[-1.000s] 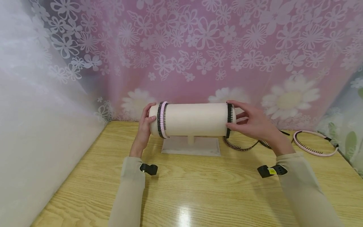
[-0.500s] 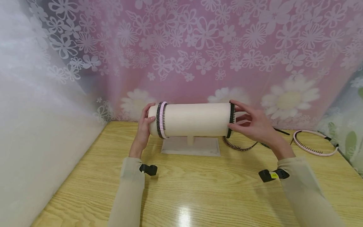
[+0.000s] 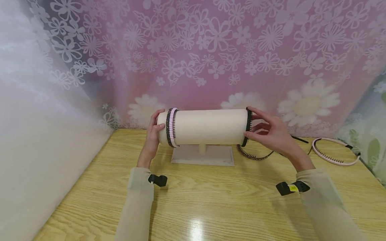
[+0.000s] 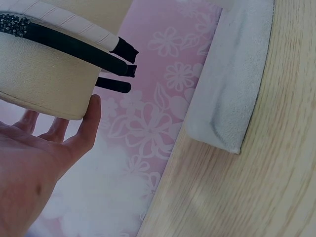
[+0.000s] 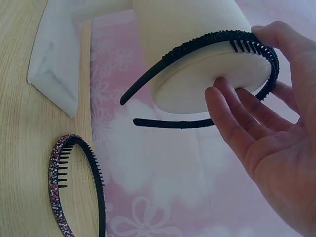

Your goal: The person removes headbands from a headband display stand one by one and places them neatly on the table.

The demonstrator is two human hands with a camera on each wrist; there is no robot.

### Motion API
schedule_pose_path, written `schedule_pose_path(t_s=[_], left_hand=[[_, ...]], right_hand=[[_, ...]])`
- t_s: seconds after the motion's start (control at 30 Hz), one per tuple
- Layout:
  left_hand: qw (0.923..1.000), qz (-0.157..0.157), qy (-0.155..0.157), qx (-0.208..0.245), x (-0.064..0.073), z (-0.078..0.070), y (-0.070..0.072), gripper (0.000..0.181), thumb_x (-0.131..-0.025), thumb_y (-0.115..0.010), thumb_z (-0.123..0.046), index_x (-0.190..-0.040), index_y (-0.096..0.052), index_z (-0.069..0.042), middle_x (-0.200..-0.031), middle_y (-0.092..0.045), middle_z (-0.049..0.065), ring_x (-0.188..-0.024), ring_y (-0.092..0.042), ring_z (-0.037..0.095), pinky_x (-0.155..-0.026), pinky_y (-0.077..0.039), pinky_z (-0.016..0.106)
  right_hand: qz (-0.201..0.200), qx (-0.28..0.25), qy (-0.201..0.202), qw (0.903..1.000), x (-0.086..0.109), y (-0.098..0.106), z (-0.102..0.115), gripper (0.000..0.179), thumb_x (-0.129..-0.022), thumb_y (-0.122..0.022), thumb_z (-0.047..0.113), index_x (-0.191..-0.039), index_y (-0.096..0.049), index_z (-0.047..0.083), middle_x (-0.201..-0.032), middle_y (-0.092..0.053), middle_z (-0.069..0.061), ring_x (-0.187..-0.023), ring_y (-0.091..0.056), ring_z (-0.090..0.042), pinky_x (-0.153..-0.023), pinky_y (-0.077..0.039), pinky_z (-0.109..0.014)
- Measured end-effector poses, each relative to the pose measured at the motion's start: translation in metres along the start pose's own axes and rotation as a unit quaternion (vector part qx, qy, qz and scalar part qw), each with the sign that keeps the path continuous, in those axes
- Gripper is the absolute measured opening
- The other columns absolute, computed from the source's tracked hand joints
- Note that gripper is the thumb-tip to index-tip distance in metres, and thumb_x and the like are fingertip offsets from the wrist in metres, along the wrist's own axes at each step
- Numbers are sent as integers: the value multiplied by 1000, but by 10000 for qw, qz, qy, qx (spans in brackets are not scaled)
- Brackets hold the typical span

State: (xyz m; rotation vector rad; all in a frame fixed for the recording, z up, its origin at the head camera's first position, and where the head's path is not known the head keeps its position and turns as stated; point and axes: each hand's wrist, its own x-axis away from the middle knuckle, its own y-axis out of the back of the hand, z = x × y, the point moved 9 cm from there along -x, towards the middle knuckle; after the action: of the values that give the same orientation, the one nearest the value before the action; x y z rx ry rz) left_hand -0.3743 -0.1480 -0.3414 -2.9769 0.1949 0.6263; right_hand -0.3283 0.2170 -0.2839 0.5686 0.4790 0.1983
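Observation:
A cream padded cylinder (image 3: 211, 127), part of a headband display stand, lies level on a short post. My left hand (image 3: 152, 137) holds its left end, thumb in front and fingers behind. Close to that hand, a dark sparkly headband (image 3: 168, 129) and a pale pink headband (image 3: 172, 122) sit side by side around the cylinder. At the other end, my right hand (image 3: 272, 134) pinches a black beaded headband (image 5: 207, 42) between thumb and fingers. In the right wrist view this toothed band overhangs the cylinder's end face (image 5: 197, 81), its two tips pointing away from the hand.
The stand's flat grey base (image 3: 203, 159) rests on the wooden table (image 3: 193, 194). To its right lie a multicoloured glittery headband (image 5: 55, 182), a pink toothed headband (image 3: 328, 161) and a dark band tip (image 3: 300, 139). A pink floral curtain (image 3: 199, 50) hangs behind.
My right hand has drawn the black headband slightly rightward, from around the cylinder to its very end. The left hand has stayed in place.

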Motion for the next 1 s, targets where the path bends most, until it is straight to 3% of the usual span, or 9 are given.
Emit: schedule_pose_path(t_s=[0.17,0.4,0.67,0.9,1.0], left_hand=[[10000,-8,-29,3,1,-1,0,57,-95,-46,-28,-151,-39,-26,-144,-48,-4,-119,-52,21,-88,-51,30],[10000,8,-41,-11,0,0,0,59,-94,-46,-30,-153,-38,-23,-143,-48,-4,-119,-52,20,-88,-50,30],[10000,-6,-16,4,2,-1,0,56,-94,-47,-31,-150,-41,-29,-144,-48,-4,-120,-51,20,-88,-50,30],[10000,-4,11,-40,1,-1,-1,64,-95,-46,-29,-155,-32,-17,-144,-48,-4,-119,-52,21,-86,-51,30],[10000,2,7,-45,1,-1,0,63,-95,-46,-29,-156,-33,-18,-144,-48,-4,-119,-52,21,-87,-51,30]], right_hand=[[-8,39,-239,9997,1,1,0,83,-87,-80,11,-157,-41,31,-137,-55,-11,-90,-66,-6,-77,-56,-18],[1,57,-179,9998,3,2,4,85,-86,-81,11,-159,-39,25,-136,-53,-12,-89,-66,-4,-76,-55,-16],[-66,88,-55,9999,4,3,9,84,-86,-81,9,-158,-41,24,-136,-53,-9,-91,-66,-2,-76,-55,-16],[-186,151,-143,9996,6,5,10,80,-86,-81,9,-156,-45,22,-137,-54,-5,-92,-66,-2,-80,-55,-15],[-266,157,-197,9993,7,7,9,79,-85,-82,9,-155,-47,23,-138,-55,-2,-92,-67,-1,-81,-55,-15]])
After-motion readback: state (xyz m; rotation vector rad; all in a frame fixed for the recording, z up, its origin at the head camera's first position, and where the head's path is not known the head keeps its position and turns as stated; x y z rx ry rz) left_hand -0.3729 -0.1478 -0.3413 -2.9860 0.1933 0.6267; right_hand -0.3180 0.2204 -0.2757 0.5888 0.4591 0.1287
